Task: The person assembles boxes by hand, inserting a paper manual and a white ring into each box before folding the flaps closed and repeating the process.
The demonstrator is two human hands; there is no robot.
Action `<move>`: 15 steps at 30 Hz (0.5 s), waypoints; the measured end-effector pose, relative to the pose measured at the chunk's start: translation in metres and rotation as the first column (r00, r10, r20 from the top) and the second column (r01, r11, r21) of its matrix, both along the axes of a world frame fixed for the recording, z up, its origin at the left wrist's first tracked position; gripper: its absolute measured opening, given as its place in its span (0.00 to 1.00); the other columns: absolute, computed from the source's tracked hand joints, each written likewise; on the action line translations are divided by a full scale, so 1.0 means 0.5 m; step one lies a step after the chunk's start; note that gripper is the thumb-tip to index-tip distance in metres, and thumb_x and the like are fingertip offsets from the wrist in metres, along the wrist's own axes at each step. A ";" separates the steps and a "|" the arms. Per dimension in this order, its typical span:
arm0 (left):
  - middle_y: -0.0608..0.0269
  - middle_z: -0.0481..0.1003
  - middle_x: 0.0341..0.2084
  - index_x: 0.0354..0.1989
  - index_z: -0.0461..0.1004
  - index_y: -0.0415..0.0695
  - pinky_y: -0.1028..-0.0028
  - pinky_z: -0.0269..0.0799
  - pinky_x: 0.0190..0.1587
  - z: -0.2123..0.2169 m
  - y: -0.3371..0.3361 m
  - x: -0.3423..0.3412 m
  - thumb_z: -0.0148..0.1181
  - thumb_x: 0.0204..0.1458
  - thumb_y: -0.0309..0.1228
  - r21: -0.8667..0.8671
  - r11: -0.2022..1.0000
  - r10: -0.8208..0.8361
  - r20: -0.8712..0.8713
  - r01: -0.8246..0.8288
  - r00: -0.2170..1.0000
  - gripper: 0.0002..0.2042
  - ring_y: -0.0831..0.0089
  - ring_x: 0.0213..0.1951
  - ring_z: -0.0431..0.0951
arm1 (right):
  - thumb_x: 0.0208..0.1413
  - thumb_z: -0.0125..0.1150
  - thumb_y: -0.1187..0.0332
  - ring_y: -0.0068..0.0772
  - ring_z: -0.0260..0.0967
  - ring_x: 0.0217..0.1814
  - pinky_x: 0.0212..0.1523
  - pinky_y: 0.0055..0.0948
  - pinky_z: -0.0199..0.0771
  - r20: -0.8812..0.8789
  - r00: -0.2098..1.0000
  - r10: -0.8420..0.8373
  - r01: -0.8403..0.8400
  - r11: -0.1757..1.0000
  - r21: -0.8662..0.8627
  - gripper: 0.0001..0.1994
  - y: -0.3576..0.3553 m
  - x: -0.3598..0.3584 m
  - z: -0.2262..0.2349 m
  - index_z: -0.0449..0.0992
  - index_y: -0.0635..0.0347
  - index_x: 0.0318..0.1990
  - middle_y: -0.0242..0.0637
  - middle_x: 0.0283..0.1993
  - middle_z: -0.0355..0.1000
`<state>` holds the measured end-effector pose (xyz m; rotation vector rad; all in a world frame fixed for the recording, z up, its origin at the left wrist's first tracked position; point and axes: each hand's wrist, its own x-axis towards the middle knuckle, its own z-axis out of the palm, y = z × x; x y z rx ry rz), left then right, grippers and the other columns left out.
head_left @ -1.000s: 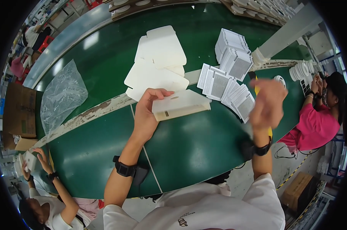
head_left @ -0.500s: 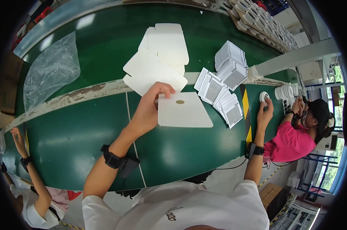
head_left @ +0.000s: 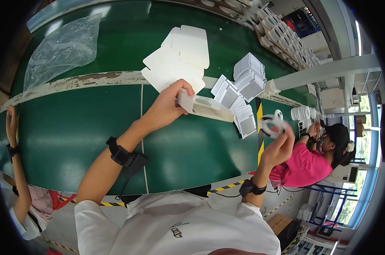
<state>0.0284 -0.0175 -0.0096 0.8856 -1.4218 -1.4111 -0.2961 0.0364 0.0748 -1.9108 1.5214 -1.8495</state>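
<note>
My left hand [head_left: 165, 108] is closed around one end of a thin white box [head_left: 207, 109], held tilted above the green table with a long narrow side toward me. In my right hand [head_left: 279, 148] is a white ring-shaped part [head_left: 269, 126], raised off the table and blurred by motion. Beyond my left hand lies a loose pile of white flat boxes [head_left: 175, 63]. Just past the held box, white cards or sleeves with grey panels [head_left: 245, 121] are fanned out, with a stacked bundle of the same [head_left: 248, 76] behind them.
A clear plastic bag [head_left: 63, 55] lies at the far left. At right are a single white ring [head_left: 278, 114], a row of rings [head_left: 303, 112] and a person in pink [head_left: 305, 163]. Another person's arm [head_left: 14, 136] shows at left. Racked ring parts [head_left: 281, 34] stand at the far right.
My right hand has lifted the ring off the right side of the table and brought it nearer to me. My left hand has turned the box from its broad face to its narrow side.
</note>
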 end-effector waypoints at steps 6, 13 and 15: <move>0.65 0.72 0.47 0.45 0.66 0.45 0.71 0.77 0.49 0.002 -0.001 -0.003 0.62 0.47 0.09 -0.048 0.999 -0.005 0.062 0.008 0.998 0.21 0.73 0.47 0.76 | 0.61 0.67 0.63 0.30 0.69 0.30 0.35 0.28 0.70 -0.833 0.552 0.045 -0.286 0.948 -0.138 0.12 0.042 0.142 0.092 0.81 0.61 0.45 0.33 0.39 0.83; 0.66 0.71 0.45 0.45 0.66 0.45 0.70 0.77 0.49 0.004 -0.005 -0.004 0.60 0.46 0.08 -0.054 0.998 -0.027 0.057 0.031 0.998 0.21 0.73 0.47 0.76 | 0.46 0.75 0.76 0.30 0.70 0.30 0.27 0.22 0.69 -0.834 0.547 0.070 -0.480 0.843 -0.244 0.14 -0.060 0.200 0.040 0.83 0.58 0.42 0.35 0.44 0.82; 0.66 0.71 0.45 0.45 0.66 0.45 0.70 0.77 0.49 0.005 -0.001 0.007 0.60 0.46 0.08 -0.078 0.997 -0.009 0.081 0.015 0.997 0.22 0.73 0.47 0.76 | 0.48 0.73 0.76 0.30 0.70 0.30 0.29 0.23 0.70 -0.803 0.589 0.088 -0.496 0.824 -0.274 0.13 -0.071 0.189 0.018 0.82 0.59 0.42 0.37 0.44 0.82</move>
